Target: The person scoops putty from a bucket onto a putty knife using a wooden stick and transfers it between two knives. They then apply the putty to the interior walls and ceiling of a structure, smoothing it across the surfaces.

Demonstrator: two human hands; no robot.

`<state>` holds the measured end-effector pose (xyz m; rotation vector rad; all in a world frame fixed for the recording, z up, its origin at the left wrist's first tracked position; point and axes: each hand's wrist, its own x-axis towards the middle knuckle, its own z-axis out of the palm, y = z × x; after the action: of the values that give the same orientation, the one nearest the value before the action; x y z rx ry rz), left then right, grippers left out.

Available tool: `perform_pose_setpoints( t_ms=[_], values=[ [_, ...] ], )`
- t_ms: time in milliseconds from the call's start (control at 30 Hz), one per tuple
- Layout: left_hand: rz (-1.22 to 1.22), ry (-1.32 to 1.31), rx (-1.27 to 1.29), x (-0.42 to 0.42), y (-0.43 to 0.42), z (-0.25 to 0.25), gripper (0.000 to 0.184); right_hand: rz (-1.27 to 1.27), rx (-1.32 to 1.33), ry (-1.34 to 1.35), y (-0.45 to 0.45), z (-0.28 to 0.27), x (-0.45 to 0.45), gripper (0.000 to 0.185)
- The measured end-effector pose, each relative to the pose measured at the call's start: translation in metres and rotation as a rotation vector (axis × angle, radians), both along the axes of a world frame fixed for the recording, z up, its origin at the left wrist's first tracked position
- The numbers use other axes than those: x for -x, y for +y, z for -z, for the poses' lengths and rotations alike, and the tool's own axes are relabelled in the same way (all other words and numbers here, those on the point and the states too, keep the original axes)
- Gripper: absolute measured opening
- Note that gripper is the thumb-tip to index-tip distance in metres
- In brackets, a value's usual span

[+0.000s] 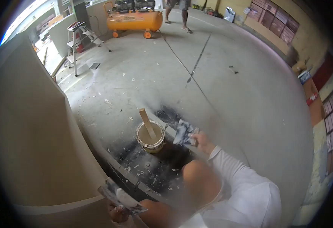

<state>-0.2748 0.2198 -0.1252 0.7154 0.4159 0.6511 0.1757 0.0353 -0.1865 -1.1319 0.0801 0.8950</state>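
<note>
My right hand (203,141) is closed on the handle of a wide putty knife (183,132), its blade smeared with dark and pale filler. That blade is held to the right of a round bucket (137,137) with a crusted rim. A wooden stick (145,118) leans upright out of the pale paste (147,139) inside the bucket. Low on the left, my left hand (119,213) grips a second wide blade, a filler spreader (115,191), with a white lump of filler (126,198) on it. The left fingers are partly hidden beneath the spreader.
A curved pale panel (41,125) rises close on my left. Dried flakes dot the dark floor patch (155,171). Farther off are a stepladder (75,45), an orange air compressor (134,20), a hose (177,57) across the floor, and a person's legs (184,17).
</note>
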Motion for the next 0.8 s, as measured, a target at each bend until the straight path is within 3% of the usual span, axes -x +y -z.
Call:
perform_pose_setpoints(
  t_ms=[133,200,267,333,467,533,600,633,667,733,767,800],
  values=[
    [0.133,0.084,-0.079,0.015,0.005,0.029,0.055,0.069,-0.017,-0.158,0.001,-0.022,-0.013,0.019],
    [0.108,0.149,-0.110,0.031,-0.003,0.038,0.054,-0.107,0.011,-0.374,0.010,-0.055,-0.005,0.023],
    [0.023,0.192,-0.136,0.043,-0.012,0.041,0.053,-0.159,-0.083,-0.302,0.040,-0.074,0.007,0.028],
    [-0.101,0.238,-0.162,0.061,-0.029,0.046,0.052,-0.355,-0.104,-0.411,0.069,-0.112,0.038,0.028],
    [-0.422,0.399,-0.248,0.105,-0.081,0.058,0.051,-0.713,-0.304,-0.365,0.121,-0.108,0.084,0.030],
    [-0.583,0.495,-0.319,0.125,-0.104,0.061,0.050,-0.836,-0.357,-0.547,0.130,-0.122,0.123,0.028],
    [-0.737,0.578,-0.396,0.141,-0.122,0.064,0.050,-0.909,-0.417,-1.175,0.135,-0.116,0.156,0.027],
    [-0.803,0.611,-0.440,0.148,-0.128,0.065,0.050,-1.052,-0.453,-1.239,0.130,-0.140,0.178,0.020],
    [-0.866,0.620,-0.458,0.156,-0.136,0.065,0.050,-1.017,-0.780,-1.535,0.142,-0.144,0.198,0.039],
    [-0.956,0.581,-0.447,0.161,-0.135,0.056,0.050,-1.153,-0.920,-1.883,0.142,-0.161,0.224,0.031],
    [-0.975,0.515,-0.391,0.159,-0.135,0.043,0.050,-1.199,-0.977,-1.856,0.141,-0.165,0.240,0.031],
    [-0.982,0.447,-0.341,0.159,-0.131,0.032,0.050,-1.201,-1.057,-2.016,0.139,-0.172,0.253,0.030]
  ],
)
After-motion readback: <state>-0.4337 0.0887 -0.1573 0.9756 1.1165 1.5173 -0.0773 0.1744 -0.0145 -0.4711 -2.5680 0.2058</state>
